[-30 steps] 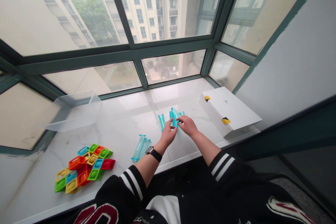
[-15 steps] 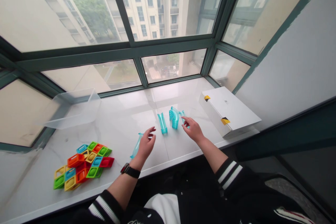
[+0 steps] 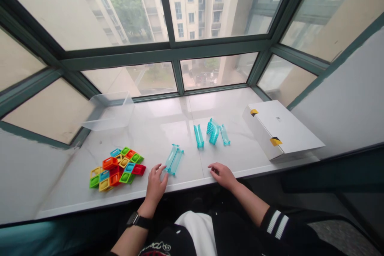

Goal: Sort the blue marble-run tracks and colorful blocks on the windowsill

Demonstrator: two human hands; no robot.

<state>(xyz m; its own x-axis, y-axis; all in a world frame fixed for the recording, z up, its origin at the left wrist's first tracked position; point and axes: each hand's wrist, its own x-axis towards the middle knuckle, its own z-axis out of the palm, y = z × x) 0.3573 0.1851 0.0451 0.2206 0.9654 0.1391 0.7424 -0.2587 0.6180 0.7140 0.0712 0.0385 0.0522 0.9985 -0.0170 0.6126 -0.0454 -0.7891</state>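
Observation:
My left hand rests flat on the white sill near its front edge, fingers spread, holding nothing. Its fingertips lie just short of a clear turquoise track piece. My right hand also lies on the sill with its fingers loosely out and nothing in it. Further back stand three turquoise track pieces: a straight one, a curved ribbed one and another straight one. A cluster of coloured plastic frame blocks lies to the left of my left hand.
A clear plastic tub sits at the back left of the sill. A white flat box with yellow-black tabs lies at the right. Window frames close the sill at the back; a grey wall stands at the right.
Both hands have let go of the turquoise pieces and drawn back to the sill's front edge. The left hand moved left toward the lone track piece. The view has shifted left.

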